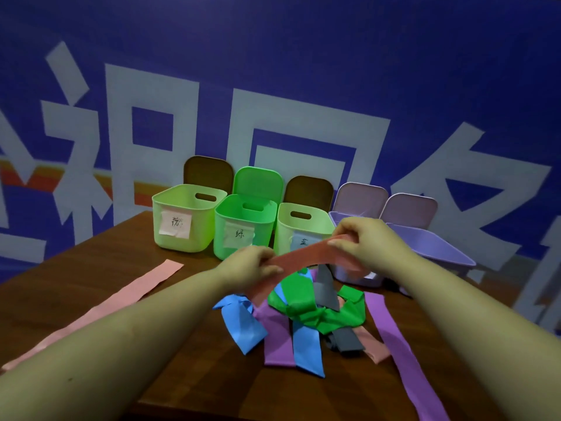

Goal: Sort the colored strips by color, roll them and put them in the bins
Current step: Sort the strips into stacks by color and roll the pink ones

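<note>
both forearms are reaching over the strip pile point(306, 317); left hand point(252, 264) and right hand point(364, 238) are each pinching an end of a pink strip point(306, 258) above it. strip is sagging, looking light and limp, so gripping near an end is probably suiting rolling best.

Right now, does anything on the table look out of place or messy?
Yes. The strips in the pile are tangled and knotted, green, blue, purple and grey mixed. One pink strip lies flat apart, left of it. Both hands, left hand and right hand, hold another pink strip above the pile.
</note>
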`<state>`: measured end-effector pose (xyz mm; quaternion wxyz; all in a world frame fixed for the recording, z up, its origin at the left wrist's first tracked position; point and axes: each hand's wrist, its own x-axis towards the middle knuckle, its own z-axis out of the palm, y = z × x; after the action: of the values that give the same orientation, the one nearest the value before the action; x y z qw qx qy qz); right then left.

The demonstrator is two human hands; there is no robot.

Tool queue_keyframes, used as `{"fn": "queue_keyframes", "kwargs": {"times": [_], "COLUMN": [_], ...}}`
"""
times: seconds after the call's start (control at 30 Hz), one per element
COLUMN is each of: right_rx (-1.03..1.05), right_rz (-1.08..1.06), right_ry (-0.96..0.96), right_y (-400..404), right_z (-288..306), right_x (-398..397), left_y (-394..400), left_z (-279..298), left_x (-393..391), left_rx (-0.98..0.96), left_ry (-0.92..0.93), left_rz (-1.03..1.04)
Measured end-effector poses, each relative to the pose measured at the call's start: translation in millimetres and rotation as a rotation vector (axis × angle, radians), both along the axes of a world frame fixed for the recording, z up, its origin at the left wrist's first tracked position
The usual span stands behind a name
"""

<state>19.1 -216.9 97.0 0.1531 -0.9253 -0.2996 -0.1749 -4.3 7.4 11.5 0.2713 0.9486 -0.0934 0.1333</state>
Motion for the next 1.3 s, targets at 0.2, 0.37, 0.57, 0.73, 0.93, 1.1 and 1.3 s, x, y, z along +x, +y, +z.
{"fn": "queue_keyframes", "kwargs": {"times": [0.2,0.37,0.57,0.73,0.93,1.1,1.3], "right_rx": [-0.022,-0.014,-0.152,-0.230,-0.464,-0.201,0.137], "right_rz": [-0.021,0.041,0.140,0.136,0.068,0.015,-0.044], "right_ry": [0.006,0.103,0.124,0.125,0.233,0.324,0.469], "right_y": [-22.0,-18.3,-5.6,-13.3,-32.8,-45.1,-59.3], "right_z": [-10.6,-68.5,-145.0,-149.3,-139.6,-130.8,-151.2], "right_x": [-19.1,-43.8,-70.2,-70.0,-61.6,-64.6,-73.2], "left_y": [27.5,42.6,60.4,73.8,76.7,79.1,77.6], "left_z": [11.3,-11.5,-62.3,-81.7,-91.7,-90.2,-92.0], "left_x": [-27.5,-77.0,-109.6,-116.9,-129.0,-131.1,-131.1], "left_rx": [-0.105,0.045,0.204,-0.209,-0.550,-0.702,-0.618], "left_ry": [-0.040,-0.045,0.066,0.154,0.201,0.165,0.203], "left_rz": [-0.007,0.003,0.016,0.159,0.217,0.259,0.260]}}
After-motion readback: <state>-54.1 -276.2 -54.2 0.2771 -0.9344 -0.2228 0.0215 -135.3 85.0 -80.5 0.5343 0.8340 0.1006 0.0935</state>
